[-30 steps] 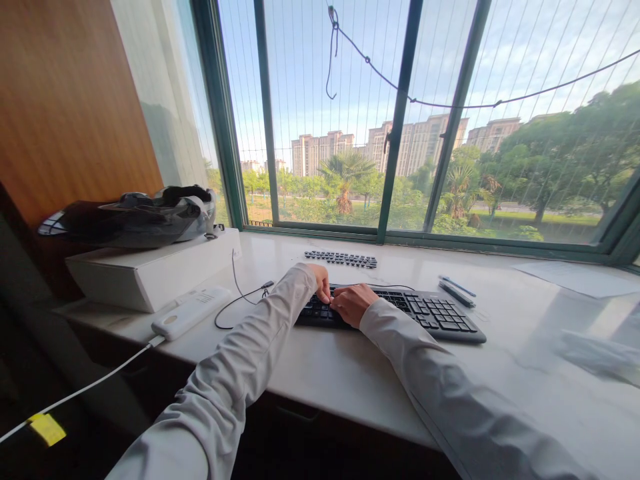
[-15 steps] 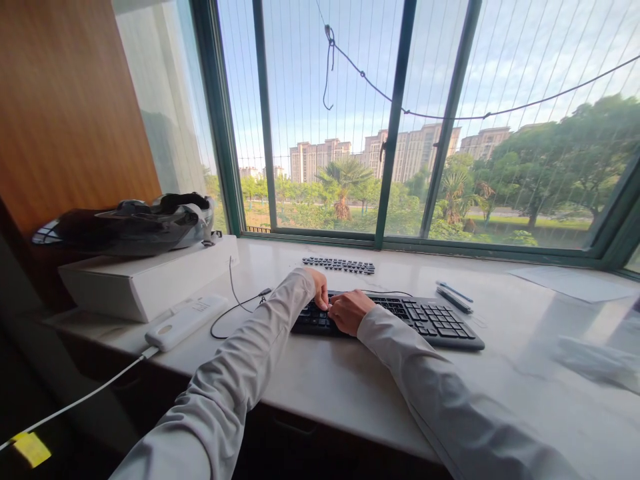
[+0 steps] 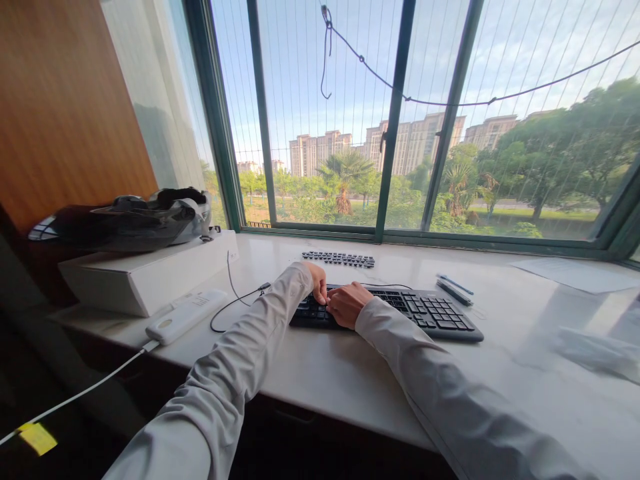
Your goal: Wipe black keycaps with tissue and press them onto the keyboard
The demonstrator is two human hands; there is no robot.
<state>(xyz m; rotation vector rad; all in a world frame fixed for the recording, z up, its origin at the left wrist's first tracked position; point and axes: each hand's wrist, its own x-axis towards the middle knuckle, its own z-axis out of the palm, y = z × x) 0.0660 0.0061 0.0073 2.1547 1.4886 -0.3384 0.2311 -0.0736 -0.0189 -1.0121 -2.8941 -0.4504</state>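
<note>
A black keyboard [image 3: 447,323] lies on the pale countertop [image 3: 320,380], its left half partly covered by my hands. My left hand [image 3: 318,283] reaches down onto it, fingers pinched together near the keys. Close against it, my right hand [image 3: 349,303] is curled over the same spot, and the fingertips of both nearly meet. Whatever sits between the fingers is too small or hidden to make out. Behind the keyboard, loose black keycaps [image 3: 339,259] are laid out in rows.
Right of the keyboard lie a blue pen-like stick [image 3: 455,284] and a dark slim tool [image 3: 454,292]. At left are a white power strip [image 3: 186,316], a black cable [image 3: 231,309] and a white box [image 3: 150,277] with a dark visor-like item [image 3: 125,223] on top.
The camera view has tipped slightly, so the scene sits a little higher. Both hands stay at the same place on the keyboard, with hardly any visible finger movement.
</note>
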